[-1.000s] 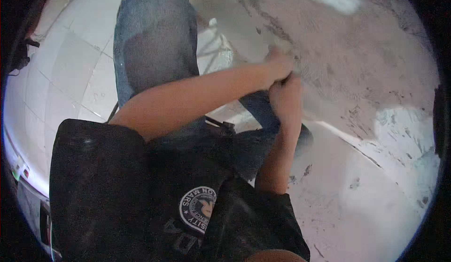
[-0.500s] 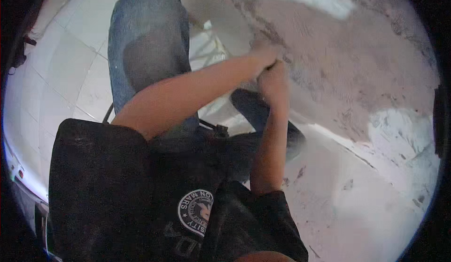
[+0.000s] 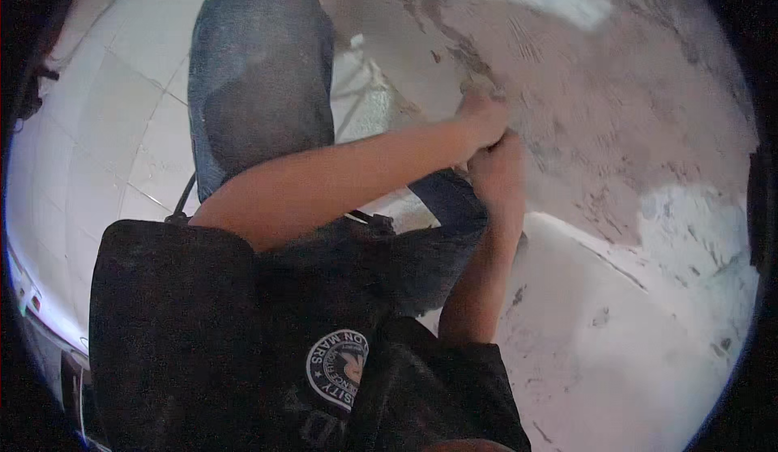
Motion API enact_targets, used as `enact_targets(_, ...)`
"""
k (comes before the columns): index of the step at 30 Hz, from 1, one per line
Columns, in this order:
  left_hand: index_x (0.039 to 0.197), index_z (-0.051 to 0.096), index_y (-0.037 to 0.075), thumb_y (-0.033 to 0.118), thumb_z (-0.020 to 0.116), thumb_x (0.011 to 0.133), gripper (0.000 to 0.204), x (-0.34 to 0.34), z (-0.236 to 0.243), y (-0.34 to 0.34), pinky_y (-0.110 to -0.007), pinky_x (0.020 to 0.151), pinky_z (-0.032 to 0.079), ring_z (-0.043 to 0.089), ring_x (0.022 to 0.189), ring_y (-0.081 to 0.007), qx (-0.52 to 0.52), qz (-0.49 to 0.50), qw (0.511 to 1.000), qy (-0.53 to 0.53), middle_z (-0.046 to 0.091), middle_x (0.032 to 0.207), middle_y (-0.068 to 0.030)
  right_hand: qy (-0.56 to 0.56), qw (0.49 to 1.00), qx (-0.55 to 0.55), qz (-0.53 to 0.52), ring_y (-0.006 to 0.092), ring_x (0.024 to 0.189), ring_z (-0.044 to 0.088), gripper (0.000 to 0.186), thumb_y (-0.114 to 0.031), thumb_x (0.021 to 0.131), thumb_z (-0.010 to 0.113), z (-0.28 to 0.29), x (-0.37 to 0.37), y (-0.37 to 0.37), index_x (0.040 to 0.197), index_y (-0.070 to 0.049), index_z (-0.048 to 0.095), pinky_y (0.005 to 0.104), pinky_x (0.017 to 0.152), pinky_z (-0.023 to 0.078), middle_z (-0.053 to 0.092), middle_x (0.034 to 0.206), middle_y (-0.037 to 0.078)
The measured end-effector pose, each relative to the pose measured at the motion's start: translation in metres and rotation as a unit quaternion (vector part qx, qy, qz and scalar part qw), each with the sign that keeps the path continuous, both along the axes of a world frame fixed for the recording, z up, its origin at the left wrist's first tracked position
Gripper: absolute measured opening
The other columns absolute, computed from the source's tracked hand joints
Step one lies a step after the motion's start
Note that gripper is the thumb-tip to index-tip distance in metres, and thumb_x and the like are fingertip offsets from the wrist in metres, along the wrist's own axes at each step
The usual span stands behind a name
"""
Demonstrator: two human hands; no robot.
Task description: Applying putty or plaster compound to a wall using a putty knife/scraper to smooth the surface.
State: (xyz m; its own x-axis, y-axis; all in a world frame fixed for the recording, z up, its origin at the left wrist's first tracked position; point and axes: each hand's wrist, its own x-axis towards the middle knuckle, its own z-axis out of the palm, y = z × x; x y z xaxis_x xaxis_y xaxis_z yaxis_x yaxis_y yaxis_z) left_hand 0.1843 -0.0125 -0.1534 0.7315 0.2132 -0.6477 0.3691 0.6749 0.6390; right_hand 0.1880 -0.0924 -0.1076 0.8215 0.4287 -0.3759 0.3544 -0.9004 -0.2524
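My left hand [image 3: 484,120] reaches across from the left, its fingers curled. Just below it, my right hand [image 3: 498,167] is closed too, the two fists nearly touching. Whatever they grip is mostly hidden by the fingers, and I cannot make out its kind. Just past the left fingers are dark smears on a rough, pinkish-brown coated surface [image 3: 583,120]. Both hands are close to this surface; whether what they hold touches it I cannot tell.
My bent knee in blue jeans [image 3: 263,71] rises left of the hands. Pale tiles [image 3: 121,128] lie farther left. A pale raised edge [image 3: 587,245] runs along the coated surface, with a white smeared area [image 3: 600,347] below. A whitish patch [image 3: 689,229] shows at the right.
Both hands have moved together a little to the right and nearer to me, staying closed. More of the dark smears beyond them now shows.
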Motion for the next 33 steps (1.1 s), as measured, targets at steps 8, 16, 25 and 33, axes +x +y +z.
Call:
enact_targets(8, 0.135, 0.038, -0.005, 0.028, 0.041, 0.096, 0.051, 0.016, -0.065, 0.017, -0.044, 0.096, 0.044, 0.053, 0.119, -0.0335, -0.285, -0.080, 0.955, 0.028, 0.048, 0.132, -0.0268, -0.007, 0.999, -0.022, 0.025, 0.0478, 0.100, 0.058, 0.033, -0.019, 0.083, 0.058, -0.039, 0.016, 0.019, 0.100, 0.009, 0.062, 0.0491, 0.079, 0.047, 0.061, 0.096, 0.034)
enact_targets(16, 0.133, 0.041, -0.005, 0.028, 0.044, 0.095, 0.050, 0.001, -0.029, 0.062, -0.044, 0.099, 0.041, 0.048, 0.123, -0.0371, -0.236, -0.187, 0.953, -0.023, 0.045, 0.135, -0.0282, 0.002, 0.998, 0.005, 0.057, 0.0475, 0.097, 0.061, 0.036, -0.020, 0.084, 0.055, -0.038, 0.018, 0.000, 0.102, 0.011, 0.061, 0.0496, 0.082, 0.046, 0.064, 0.100, 0.030)
enact_targets(25, 0.124, 0.048, -0.009, 0.026, 0.050, 0.093, 0.047, 0.014, -0.041, -0.009, -0.044, 0.097, 0.042, 0.055, 0.115, -0.0374, 0.158, 0.040, 0.986, 0.045, 0.053, 0.128, -0.0271, 0.003, 0.998, 0.043, 0.038, 0.0491, 0.098, 0.058, 0.034, -0.020, 0.083, 0.056, -0.025, -0.002, 0.017, 0.099, 0.010, 0.062, 0.0485, 0.080, 0.047, 0.061, 0.095, 0.034)
enact_targets(33, 0.123, 0.055, -0.007, 0.015, 0.042, 0.092, 0.041, 0.005, -0.022, 0.012, -0.044, 0.103, 0.036, 0.048, 0.122, -0.0359, 0.074, -0.122, 0.989, -0.031, 0.048, 0.132, -0.0271, -0.028, 0.998, 0.046, 0.012, 0.0486, 0.101, 0.058, 0.031, -0.017, 0.083, 0.055, -0.041, 0.017, 0.009, 0.095, 0.010, 0.062, 0.0478, 0.081, 0.046, 0.061, 0.093, 0.034)
